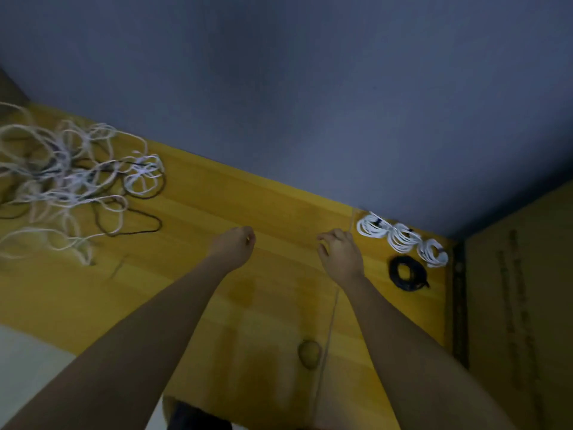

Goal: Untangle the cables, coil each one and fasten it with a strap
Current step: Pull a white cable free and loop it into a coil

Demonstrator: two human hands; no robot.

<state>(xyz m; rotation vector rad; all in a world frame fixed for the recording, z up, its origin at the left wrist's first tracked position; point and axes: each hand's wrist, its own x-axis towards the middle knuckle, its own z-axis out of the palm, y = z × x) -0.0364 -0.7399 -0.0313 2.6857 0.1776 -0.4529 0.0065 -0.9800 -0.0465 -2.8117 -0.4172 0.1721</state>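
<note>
At mid-bench your left hand [234, 245] and right hand [339, 254] were curled, pinching a thin yellowish cable [328, 330]; tangled cables [71, 181] lay at the left edge.

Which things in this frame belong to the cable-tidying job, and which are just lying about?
Part of the job:
- tangled pile of cables
- three coiled white cables
- coiled black cable
- thin cable running between the hands, left hand, right hand

Just there:
- yellow wooden tabletop
- cardboard box
- grey wall
</note>
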